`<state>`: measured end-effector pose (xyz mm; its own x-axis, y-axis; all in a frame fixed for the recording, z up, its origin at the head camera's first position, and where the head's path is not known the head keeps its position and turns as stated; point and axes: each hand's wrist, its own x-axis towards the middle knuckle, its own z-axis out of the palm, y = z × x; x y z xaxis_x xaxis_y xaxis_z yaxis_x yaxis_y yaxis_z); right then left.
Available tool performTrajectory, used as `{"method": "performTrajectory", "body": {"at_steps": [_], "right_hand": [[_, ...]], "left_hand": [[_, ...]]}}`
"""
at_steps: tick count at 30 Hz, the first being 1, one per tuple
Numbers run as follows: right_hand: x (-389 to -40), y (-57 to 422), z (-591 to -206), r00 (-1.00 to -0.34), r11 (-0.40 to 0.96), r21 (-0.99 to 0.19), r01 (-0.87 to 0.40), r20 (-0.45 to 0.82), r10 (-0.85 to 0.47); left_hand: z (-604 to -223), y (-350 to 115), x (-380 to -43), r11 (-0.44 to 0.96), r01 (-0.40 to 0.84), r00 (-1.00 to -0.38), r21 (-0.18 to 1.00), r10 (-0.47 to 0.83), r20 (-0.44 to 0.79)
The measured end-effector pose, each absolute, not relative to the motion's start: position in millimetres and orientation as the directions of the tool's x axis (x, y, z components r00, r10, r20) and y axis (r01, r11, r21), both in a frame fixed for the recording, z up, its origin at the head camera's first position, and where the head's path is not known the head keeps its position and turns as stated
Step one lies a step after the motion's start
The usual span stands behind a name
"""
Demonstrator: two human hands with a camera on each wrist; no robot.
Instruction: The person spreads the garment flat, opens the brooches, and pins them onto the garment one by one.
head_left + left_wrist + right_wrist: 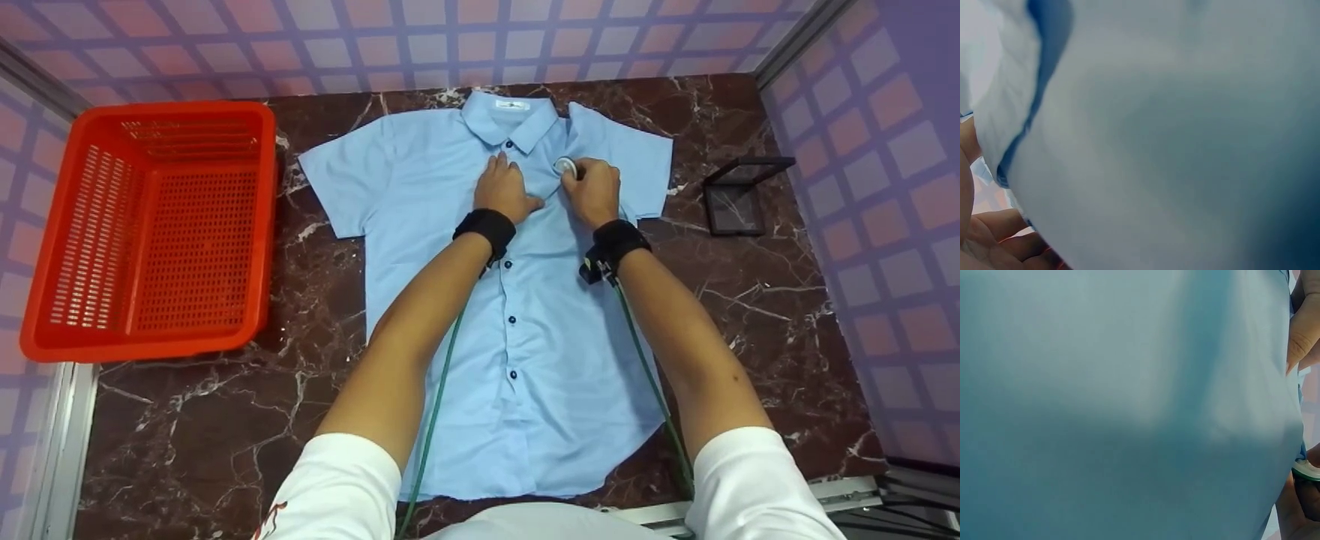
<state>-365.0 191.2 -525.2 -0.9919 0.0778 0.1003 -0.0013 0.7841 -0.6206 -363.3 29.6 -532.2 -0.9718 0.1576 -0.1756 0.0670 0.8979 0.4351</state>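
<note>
A light blue short-sleeved shirt lies front up, its collar toward the far side and dark buttons down the middle. My left hand rests on its chest just below the collar, fingers pointing away and thumb out to the right. On the other side of the chest, my right hand holds a small round disc with a whitish face against the fabric. The disc's rim shows white and green in the right wrist view. Pale cloth fills most of both wrist views, and the shirt bulges up near the fingers.
A red plastic basket with slotted walls stands on the left of the dark marbled table. A black-framed clear stand is at the right. Checkered panels border the table. Green cables run from both wristbands.
</note>
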Motion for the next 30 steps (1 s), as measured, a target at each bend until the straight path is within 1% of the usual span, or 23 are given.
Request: {"method": "performTrajectory", "body": {"at_steps": [7,12,15,17,19,22,26,30], "right_hand": [[-361.3,191.8,-525.6,-0.987,0.791,-0.608,-0.068,0.158,0.037],[-359.0,194.5,-525.1,-0.989,0.769,-0.631,-0.104,0.151,-0.01],[-357.7,197.2,-524.6,-0.989,0.758,-0.636,-0.141,0.131,-0.073],[-359.1,199.0,-526.4,-0.986,0.759,-0.629,-0.168,0.118,-0.121],[-360.3,201.8,-528.3,-0.983,0.763,-0.621,-0.181,0.097,-0.154],[-362.8,206.6,-531.0,-0.98,0.776,-0.6,-0.193,0.072,-0.188],[-364.8,213.9,-532.4,-0.974,0.82,-0.535,-0.202,0.02,-0.227],[-366.5,221.8,-533.3,-0.961,0.877,-0.43,-0.214,-0.068,-0.268]], "left_hand": [[-533.1,24.2,-364.4,0.903,0.1,-0.963,0.418,0.193,-0.186],[-530.6,9.3,-364.8,0.86,0.103,-0.955,0.5,0.226,-0.191],[-529.8,-8.0,-367.6,0.831,0.099,-0.964,0.548,0.217,-0.155],[-529.9,-24.4,-370.9,0.832,0.098,-0.973,0.545,0.195,-0.123],[-529.2,-43.2,-373.3,0.848,0.096,-0.979,0.52,0.175,-0.105],[-529.4,-73.0,-373.1,0.893,0.082,-0.981,0.443,0.151,-0.121],[-534.8,-105.2,-367.7,0.939,0.01,-0.971,0.343,0.091,-0.22],[-541.4,-120.1,-361.4,0.956,-0.057,-0.954,0.288,0.033,-0.298]]}}
